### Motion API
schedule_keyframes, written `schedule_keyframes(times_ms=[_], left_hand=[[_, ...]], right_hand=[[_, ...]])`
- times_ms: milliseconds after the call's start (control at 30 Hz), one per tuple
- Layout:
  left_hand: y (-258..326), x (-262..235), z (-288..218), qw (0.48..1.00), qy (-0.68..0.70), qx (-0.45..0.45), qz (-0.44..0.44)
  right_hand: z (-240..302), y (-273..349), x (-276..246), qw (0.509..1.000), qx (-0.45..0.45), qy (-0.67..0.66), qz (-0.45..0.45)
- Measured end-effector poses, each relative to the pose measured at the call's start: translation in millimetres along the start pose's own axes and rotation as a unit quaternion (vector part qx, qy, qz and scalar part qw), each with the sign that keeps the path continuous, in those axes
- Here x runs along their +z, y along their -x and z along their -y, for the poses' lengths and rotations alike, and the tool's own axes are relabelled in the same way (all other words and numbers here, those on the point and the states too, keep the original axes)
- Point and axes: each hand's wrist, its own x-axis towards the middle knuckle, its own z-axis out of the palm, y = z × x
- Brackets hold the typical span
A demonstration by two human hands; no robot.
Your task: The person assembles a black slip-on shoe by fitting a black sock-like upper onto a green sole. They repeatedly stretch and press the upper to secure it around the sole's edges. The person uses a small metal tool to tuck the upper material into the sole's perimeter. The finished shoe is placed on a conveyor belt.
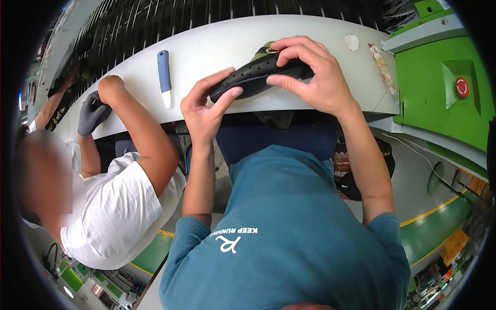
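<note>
Both my hands hold a black, shoe-like piece (250,77) above the white table, its side dotted with small holes. My left hand (205,103) grips the left end, thumb on the near edge and fingers over the far side. At the other end, my right hand (315,72) has its fingers over the top and its thumb against the near side. An olive-green part (262,51) shows behind the black piece; whether it is attached I cannot tell. A blue-handled knife (164,72) with a pale, short blade lies to the left of my left hand.
Beyond the white table (206,44) runs a row of dark bars. A co-worker in a white shirt sits at the left, one hand in a grey glove (93,113). At the right stands a green machine (434,88) with a red button (462,87).
</note>
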Motion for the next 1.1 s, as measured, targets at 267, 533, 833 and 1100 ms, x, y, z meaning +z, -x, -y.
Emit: schedule_keyframes(times_ms=[267, 533, 833, 1100], left_hand=[[-23, 1, 0, 0.997, 0.024, 0.02, 0.07], [-27, 4, -12, 0.991, 0.086, -0.074, 0.069], [-43, 12, -47, 0.978, -0.166, 0.076, 0.099], [-41, 44, -40, 0.982, -0.15, 0.041, 0.112]], right_hand=[[-1, -6, 5, 0.998, 0.041, -0.051, 0.007], [7, -21, -4, 0.99, 0.091, -0.086, 0.07], [-7, -6, -6, 0.992, 0.107, -0.066, 0.0], [-11, 7, -16, 0.982, 0.148, -0.113, 0.028]])
